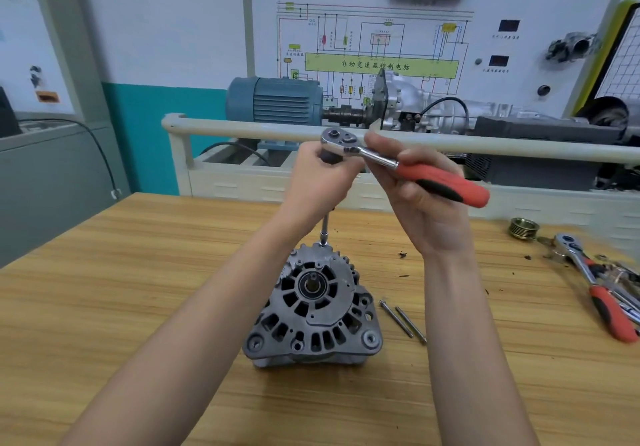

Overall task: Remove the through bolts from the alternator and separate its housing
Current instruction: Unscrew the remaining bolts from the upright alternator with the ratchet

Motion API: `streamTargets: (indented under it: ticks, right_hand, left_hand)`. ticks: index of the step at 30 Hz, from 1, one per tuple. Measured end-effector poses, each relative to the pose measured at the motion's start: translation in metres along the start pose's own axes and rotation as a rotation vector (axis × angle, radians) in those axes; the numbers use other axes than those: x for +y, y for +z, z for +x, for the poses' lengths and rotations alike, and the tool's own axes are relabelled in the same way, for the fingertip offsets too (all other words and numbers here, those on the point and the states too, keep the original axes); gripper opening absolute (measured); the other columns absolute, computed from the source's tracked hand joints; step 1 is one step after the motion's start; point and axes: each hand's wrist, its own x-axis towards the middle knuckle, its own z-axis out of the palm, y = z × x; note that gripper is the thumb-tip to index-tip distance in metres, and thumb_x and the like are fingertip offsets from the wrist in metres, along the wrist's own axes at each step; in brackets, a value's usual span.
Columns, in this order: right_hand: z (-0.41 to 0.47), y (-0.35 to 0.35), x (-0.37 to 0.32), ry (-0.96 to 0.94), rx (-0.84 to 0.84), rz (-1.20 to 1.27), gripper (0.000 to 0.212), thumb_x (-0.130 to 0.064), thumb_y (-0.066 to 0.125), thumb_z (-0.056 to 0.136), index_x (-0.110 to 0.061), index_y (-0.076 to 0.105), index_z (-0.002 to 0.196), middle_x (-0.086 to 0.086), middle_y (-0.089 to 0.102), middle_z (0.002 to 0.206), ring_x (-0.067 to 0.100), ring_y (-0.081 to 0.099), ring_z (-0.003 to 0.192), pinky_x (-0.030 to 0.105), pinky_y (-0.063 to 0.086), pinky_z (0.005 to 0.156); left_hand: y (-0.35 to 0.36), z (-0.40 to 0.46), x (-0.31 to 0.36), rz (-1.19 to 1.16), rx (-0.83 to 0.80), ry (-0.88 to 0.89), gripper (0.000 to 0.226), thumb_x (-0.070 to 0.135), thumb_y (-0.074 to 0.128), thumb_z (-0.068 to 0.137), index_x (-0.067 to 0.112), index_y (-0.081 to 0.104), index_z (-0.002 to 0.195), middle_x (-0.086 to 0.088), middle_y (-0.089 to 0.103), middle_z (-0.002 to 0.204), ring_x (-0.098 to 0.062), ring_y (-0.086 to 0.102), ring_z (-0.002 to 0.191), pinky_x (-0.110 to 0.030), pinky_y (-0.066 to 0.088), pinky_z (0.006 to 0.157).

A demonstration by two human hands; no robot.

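Observation:
The grey alternator (313,310) stands on the wooden table (138,289), shaft end up. A ratchet wrench (398,165) with a red and black handle is held above it. A long extension bar (324,229) runs down from the ratchet head to the alternator's far rim, its socket seated there. My left hand (320,182) grips the top of the extension just under the ratchet head. My right hand (422,199) holds the wrench handle. Two removed through bolts (403,321) lie on the table to the right of the alternator.
A pulley (523,228) and a second red-handled ratchet (595,286) with other tools lie at the table's right edge. Small dark debris dots the wood near them. Behind the table stands a training rig with a blue motor (273,100) and a cream rail (346,135).

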Motion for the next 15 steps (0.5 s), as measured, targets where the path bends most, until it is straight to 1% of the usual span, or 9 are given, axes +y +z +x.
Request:
streamTargets:
  ticks: [1,3,5,6,8,9,11,12,15]
  right_hand:
    - [0.000,0.000,0.000,0.007,-0.005,-0.001,0.025,-0.020,0.077,0.075,-0.015,0.074,0.099,0.009,0.069,0.114,0.026,0.060,0.117,0.038,0.042,0.101]
    - [0.001,-0.001,-0.001,0.035,0.050,0.080,0.028,-0.021,0.074,0.077,-0.013,0.072,0.104,0.009,0.070,0.113,0.024,0.060,0.116,0.035,0.045,0.099]
    - [0.003,0.000,0.001,0.083,0.132,0.238,0.032,-0.020,0.072,0.079,-0.008,0.070,0.109,0.012,0.069,0.113,0.025,0.062,0.114,0.036,0.049,0.097]
    - [0.004,0.001,0.003,0.101,0.170,0.336,0.034,-0.018,0.069,0.081,-0.004,0.067,0.112,0.016,0.068,0.113,0.027,0.062,0.113,0.037,0.049,0.097]
    - [0.007,0.006,0.009,0.122,0.233,0.539,0.034,-0.014,0.058,0.087,0.004,0.061,0.116,0.022,0.065,0.115,0.033,0.062,0.112,0.040,0.051,0.095]
    - [0.008,0.008,0.011,0.131,0.259,0.615,0.034,-0.014,0.052,0.089,0.006,0.060,0.116,0.024,0.064,0.116,0.034,0.062,0.111,0.040,0.052,0.093]
    - [0.008,0.009,0.011,0.128,0.304,0.670,0.035,-0.014,0.047,0.091,0.008,0.060,0.115,0.024,0.064,0.116,0.035,0.065,0.107,0.040,0.055,0.088]
    - [0.008,0.009,0.010,0.106,0.316,0.661,0.033,-0.012,0.050,0.089,0.008,0.061,0.113,0.025,0.065,0.114,0.034,0.066,0.104,0.040,0.056,0.085]
    - [0.004,0.004,0.004,0.047,0.290,0.525,0.026,-0.009,0.073,0.076,0.001,0.070,0.100,0.021,0.069,0.108,0.030,0.068,0.100,0.038,0.055,0.087]
  left_hand:
    - [0.000,-0.001,0.000,0.014,-0.006,0.000,0.037,-0.006,0.053,0.083,0.015,0.041,0.055,0.004,0.034,0.043,-0.009,0.027,0.038,-0.023,0.024,0.043]
    - [-0.005,-0.001,-0.001,0.056,-0.091,0.012,0.035,-0.005,0.058,0.083,0.011,0.044,0.055,0.001,0.039,0.043,-0.012,0.033,0.038,-0.023,0.029,0.043]
    - [-0.012,-0.002,-0.002,0.081,-0.239,0.059,0.032,-0.005,0.062,0.082,0.002,0.048,0.054,-0.007,0.044,0.044,-0.017,0.037,0.039,-0.024,0.034,0.044]
    - [-0.015,-0.003,-0.002,0.092,-0.332,0.081,0.031,-0.003,0.064,0.081,0.000,0.049,0.054,-0.008,0.045,0.044,-0.019,0.038,0.039,-0.025,0.036,0.044]
    - [-0.016,-0.005,-0.001,0.140,-0.514,0.088,0.029,0.003,0.066,0.078,0.003,0.050,0.053,-0.007,0.046,0.043,-0.019,0.039,0.039,-0.024,0.036,0.044]
    - [-0.014,-0.007,-0.001,0.164,-0.563,0.074,0.029,0.006,0.066,0.077,0.005,0.050,0.053,-0.006,0.044,0.042,-0.019,0.038,0.038,-0.023,0.034,0.043]
    - [-0.008,-0.009,-0.001,0.142,-0.548,0.049,0.029,0.005,0.066,0.077,0.006,0.048,0.053,0.000,0.040,0.040,-0.015,0.033,0.037,-0.020,0.030,0.042]
    - [-0.006,-0.009,-0.002,0.102,-0.506,0.042,0.029,0.004,0.065,0.076,0.006,0.047,0.054,0.002,0.039,0.040,-0.013,0.031,0.037,-0.019,0.028,0.041]
    - [-0.003,-0.005,-0.005,-0.010,-0.315,0.025,0.037,-0.005,0.060,0.081,0.009,0.043,0.051,0.004,0.036,0.039,-0.010,0.028,0.035,-0.018,0.026,0.040]
